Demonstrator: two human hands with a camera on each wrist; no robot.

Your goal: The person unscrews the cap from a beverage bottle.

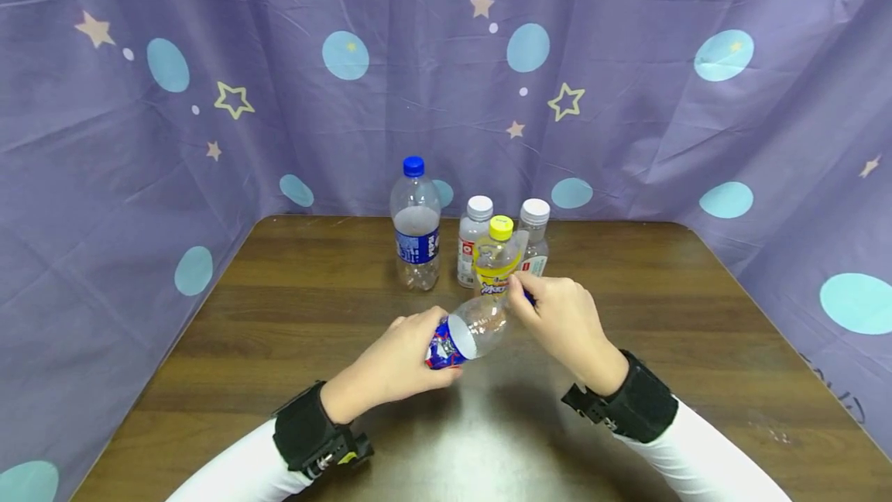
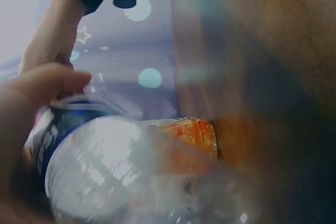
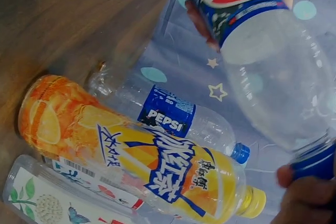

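Note:
Above the table, a clear Pepsi bottle with a blue label is held tilted, its neck toward the upper right. My left hand grips it round the label. At the other end, my right hand pinches the blue cap between thumb and fingers; in the head view the hand mostly covers that cap. Through the clear plastic the bottle appears to hold no drink. Just behind it stands a yellow-capped iced tea bottle with an orange and yellow label, partly covered by the held bottle in the head view.
A second Pepsi bottle with a blue cap stands at the back. Two white-capped bottles, one on the left and one on the right, flank the iced tea. A purple curtain hangs behind the wooden table.

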